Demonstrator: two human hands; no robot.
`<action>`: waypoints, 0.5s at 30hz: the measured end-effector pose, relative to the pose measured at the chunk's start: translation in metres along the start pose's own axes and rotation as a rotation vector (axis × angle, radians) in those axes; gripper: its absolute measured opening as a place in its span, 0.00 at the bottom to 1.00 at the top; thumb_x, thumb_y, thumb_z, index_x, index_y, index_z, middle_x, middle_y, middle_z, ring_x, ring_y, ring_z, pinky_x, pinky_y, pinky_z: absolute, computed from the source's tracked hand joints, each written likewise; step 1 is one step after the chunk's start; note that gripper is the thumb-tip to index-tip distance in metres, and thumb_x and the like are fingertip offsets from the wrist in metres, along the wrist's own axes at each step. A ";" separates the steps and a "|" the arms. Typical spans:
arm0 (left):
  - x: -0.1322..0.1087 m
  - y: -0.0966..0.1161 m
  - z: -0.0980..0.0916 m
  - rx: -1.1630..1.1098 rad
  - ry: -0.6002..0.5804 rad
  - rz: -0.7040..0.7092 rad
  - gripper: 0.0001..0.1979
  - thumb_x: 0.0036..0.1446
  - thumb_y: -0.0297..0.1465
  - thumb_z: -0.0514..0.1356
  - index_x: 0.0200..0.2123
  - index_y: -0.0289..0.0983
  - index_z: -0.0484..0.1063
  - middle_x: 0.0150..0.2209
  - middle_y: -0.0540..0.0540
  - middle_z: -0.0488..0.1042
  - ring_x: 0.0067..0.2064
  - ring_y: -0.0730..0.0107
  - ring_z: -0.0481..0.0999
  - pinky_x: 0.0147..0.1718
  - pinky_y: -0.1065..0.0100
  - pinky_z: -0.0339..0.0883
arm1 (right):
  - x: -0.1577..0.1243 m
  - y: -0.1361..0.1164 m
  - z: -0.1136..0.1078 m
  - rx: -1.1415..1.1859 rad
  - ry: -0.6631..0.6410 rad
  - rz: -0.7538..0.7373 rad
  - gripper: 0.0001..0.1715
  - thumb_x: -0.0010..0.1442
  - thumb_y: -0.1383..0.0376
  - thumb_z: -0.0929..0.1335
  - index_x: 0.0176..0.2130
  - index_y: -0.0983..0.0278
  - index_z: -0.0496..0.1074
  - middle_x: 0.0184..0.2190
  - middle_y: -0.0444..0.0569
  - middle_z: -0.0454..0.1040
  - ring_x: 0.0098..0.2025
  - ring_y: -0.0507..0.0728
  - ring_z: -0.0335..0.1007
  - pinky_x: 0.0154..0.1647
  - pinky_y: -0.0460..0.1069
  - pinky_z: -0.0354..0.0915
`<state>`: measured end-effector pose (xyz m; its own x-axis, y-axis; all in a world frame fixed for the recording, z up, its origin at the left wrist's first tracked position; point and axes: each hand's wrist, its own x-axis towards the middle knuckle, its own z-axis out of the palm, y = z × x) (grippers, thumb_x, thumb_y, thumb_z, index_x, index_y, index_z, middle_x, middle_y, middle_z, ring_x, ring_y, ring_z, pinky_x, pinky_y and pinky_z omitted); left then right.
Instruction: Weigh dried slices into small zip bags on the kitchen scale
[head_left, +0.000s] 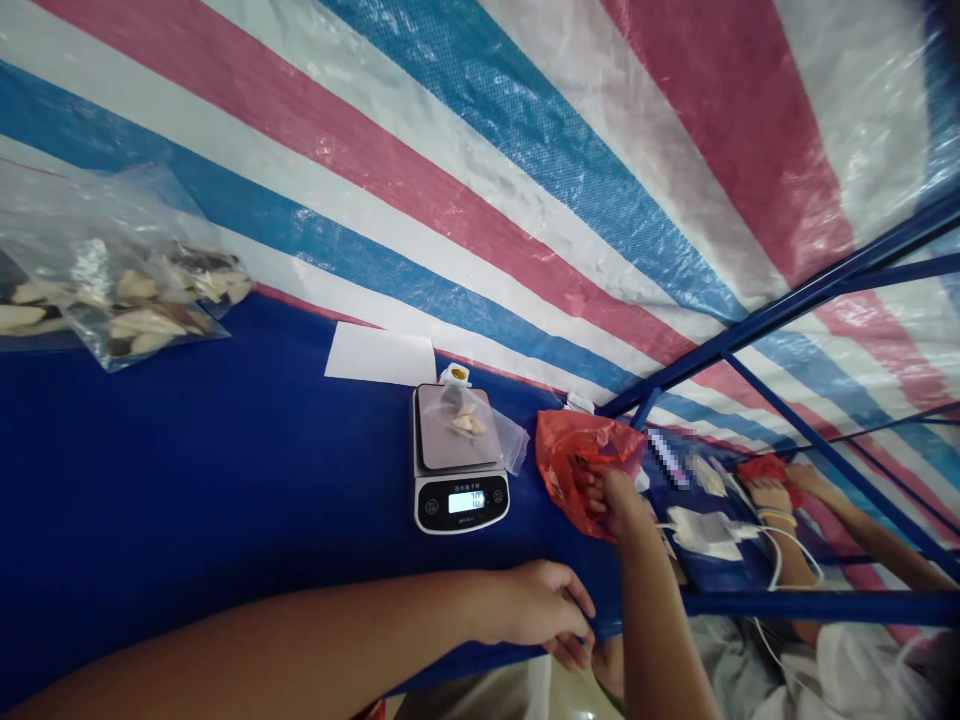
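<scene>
My right hand (611, 497) reaches into the mouth of a red plastic bag (555, 445), its fingers curled together. Whatever they pinch inside is hidden. Low over the table's front edge, my left hand (551, 612) hangs with its fingers loosely bent and apart, holding nothing. Between the bag and the table's middle stands a kitchen scale (461, 505), whose lit display reads about 7.0. A small clear plastic bag (514, 440) lies on its pan, with a few pale, dark-edged slices (469, 420) inside, perhaps dried mushroom.
Clear zip bags of similar slices (142, 310) sit at the left on the blue table (225, 460). White paper (381, 353) and a small white roll (456, 374) lie behind the scale. Blue metal bars (750, 330) cross at right, with a co-worker's hands (772, 495) beyond.
</scene>
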<state>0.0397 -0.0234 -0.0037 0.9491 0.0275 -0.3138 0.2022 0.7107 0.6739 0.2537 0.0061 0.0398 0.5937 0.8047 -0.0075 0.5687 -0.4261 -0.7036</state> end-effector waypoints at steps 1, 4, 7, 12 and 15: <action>-0.001 0.001 0.000 -0.004 0.002 0.005 0.15 0.41 0.19 0.62 0.35 0.35 0.68 0.25 0.53 0.75 0.25 0.74 0.76 0.33 0.66 0.72 | -0.001 -0.003 0.001 0.071 -0.015 -0.007 0.21 0.58 0.55 0.65 0.20 0.55 0.52 0.15 0.35 0.48 0.15 0.50 0.42 0.17 0.46 0.50; -0.002 0.001 0.001 -0.006 0.006 0.012 0.15 0.41 0.19 0.61 0.35 0.35 0.67 0.25 0.53 0.75 0.25 0.74 0.76 0.34 0.65 0.72 | -0.008 -0.022 -0.005 0.276 -0.063 -0.026 0.17 0.57 0.54 0.63 0.23 0.56 0.55 0.18 0.32 0.41 0.16 0.49 0.34 0.15 0.44 0.45; -0.002 0.001 0.001 -0.006 0.001 0.012 0.14 0.40 0.21 0.62 0.34 0.35 0.68 0.25 0.53 0.74 0.25 0.73 0.75 0.35 0.63 0.72 | -0.021 -0.048 -0.021 0.450 -0.178 -0.011 0.14 0.54 0.57 0.67 0.39 0.61 0.72 0.18 0.31 0.47 0.17 0.48 0.36 0.16 0.43 0.41; -0.001 -0.003 -0.002 -0.011 -0.010 0.028 0.18 0.39 0.27 0.69 0.35 0.36 0.68 0.27 0.52 0.75 0.27 0.72 0.76 0.38 0.62 0.71 | -0.033 -0.090 -0.044 -0.029 -0.239 -0.206 0.32 0.56 0.59 0.66 0.59 0.64 0.72 0.23 0.38 0.65 0.23 0.52 0.59 0.26 0.46 0.57; 0.001 -0.007 -0.005 -0.015 -0.028 0.061 0.25 0.35 0.33 0.74 0.36 0.36 0.68 0.30 0.50 0.76 0.29 0.70 0.77 0.39 0.60 0.70 | -0.025 -0.103 -0.043 -0.420 -0.077 -0.386 0.27 0.60 0.59 0.64 0.56 0.63 0.74 0.26 0.43 0.72 0.28 0.56 0.67 0.33 0.48 0.60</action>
<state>0.0381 -0.0247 -0.0116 0.9660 0.0514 -0.2532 0.1403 0.7187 0.6811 0.2045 0.0120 0.1430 0.2637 0.9557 0.1307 0.9226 -0.2103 -0.3235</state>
